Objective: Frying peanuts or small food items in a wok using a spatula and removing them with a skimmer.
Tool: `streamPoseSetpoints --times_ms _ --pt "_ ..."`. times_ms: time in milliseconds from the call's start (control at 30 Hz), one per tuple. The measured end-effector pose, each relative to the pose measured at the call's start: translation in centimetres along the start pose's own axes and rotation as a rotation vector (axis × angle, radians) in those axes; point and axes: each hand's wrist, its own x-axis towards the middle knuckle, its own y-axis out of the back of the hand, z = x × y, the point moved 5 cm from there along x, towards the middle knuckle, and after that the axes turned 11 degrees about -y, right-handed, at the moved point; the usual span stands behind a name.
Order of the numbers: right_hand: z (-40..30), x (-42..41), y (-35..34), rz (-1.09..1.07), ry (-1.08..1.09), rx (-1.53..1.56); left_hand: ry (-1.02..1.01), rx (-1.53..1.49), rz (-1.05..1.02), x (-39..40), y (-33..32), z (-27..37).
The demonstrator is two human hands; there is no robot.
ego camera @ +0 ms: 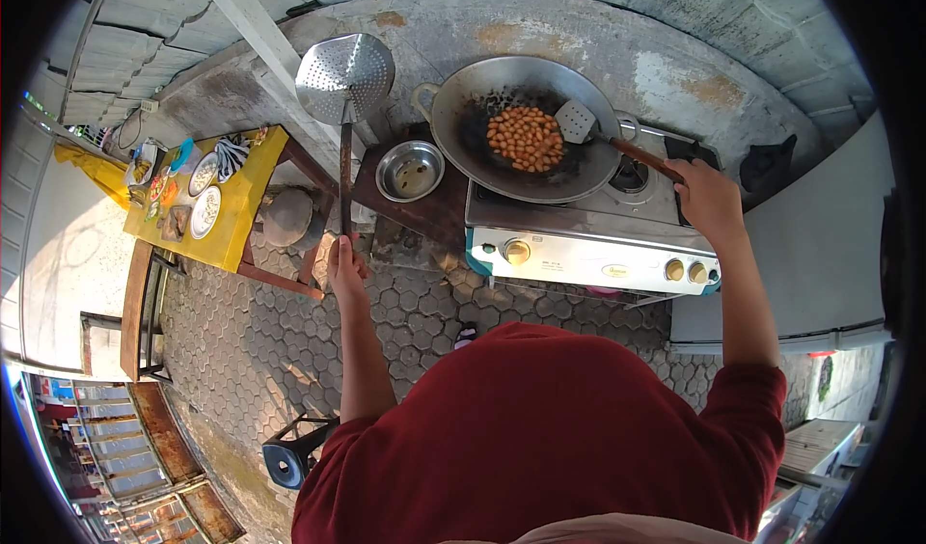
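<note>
My right hand [702, 189] grips the wooden handle of a slotted metal spatula [576, 121], whose blade rests inside a large wok [448, 128] at the right edge of a heap of orange-brown, nut-like pieces [524, 139]. The wok stands on a gas stove [579, 218]. My left hand [348, 265] is closed round the long dark handle of a perforated metal skimmer [346, 77]. The skimmer is held up to the left of the wok, above the level of a steel bowl [410, 171] with a little liquid and some dark bits in it.
A wall [427, 30] rises behind the stove. To the left, a table with a yellow cover [249, 175] bears plates of food and a striped cloth [232, 157]. A wooden bench [137, 312] and a dark plastic stool [286, 464] stand on the paved floor. A pale cabinet-like surface [817, 233] is at the right.
</note>
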Motion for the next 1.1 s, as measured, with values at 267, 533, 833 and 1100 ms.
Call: streamPoseSetpoints --times_ms 267,533,833,1100 --pt "-3.3 -1.1 -3.4 -0.316 0.054 0.122 -0.022 -0.004 0.036 0.5 -0.7 0.0" --pt "-4.9 0.7 -7.7 -0.242 0.074 0.238 -0.126 0.163 -0.126 0.4 -2.6 0.9" --pt "-1.6 0.9 -8.4 -0.074 0.066 0.244 -0.324 0.526 -0.209 0.0 -4.2 2.4" --pt "-0.1 0.1 -3.3 0.012 0.035 0.226 -0.5 0.656 -0.226 -0.5 -6.0 3.5"
